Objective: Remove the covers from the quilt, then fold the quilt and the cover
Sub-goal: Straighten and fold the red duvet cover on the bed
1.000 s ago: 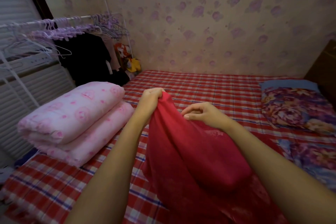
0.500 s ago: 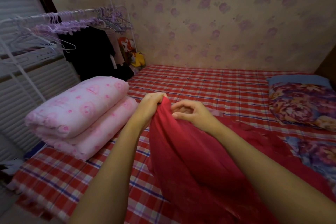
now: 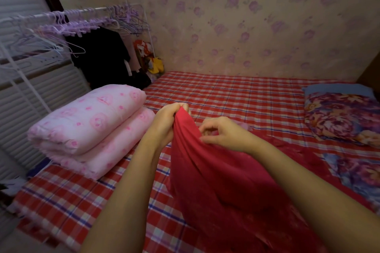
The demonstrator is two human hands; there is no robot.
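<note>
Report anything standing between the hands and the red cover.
Nothing visible does. The left hand grips the cover at its raised top, and the right hand pinches its edge just beside. The folded pink quilt lies apart on the left of the bed.

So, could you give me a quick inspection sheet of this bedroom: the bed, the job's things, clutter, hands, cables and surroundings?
Surface: bed covered by a red plaid sheet.
Job's things: red cover bunched up and held raised at the front; folded pink quilt stacked on the bed's left side.
Clutter: floral pillow and floral fabric on the right.
Grips: left hand grips the red cover's raised top; right hand, fingers curled, appears to pinch it just beside.
Cables: nothing seen.
Surroundings: clothes rack with purple hangers and dark garments at left; flowered wallpaper behind; slatted blind far left.
</note>
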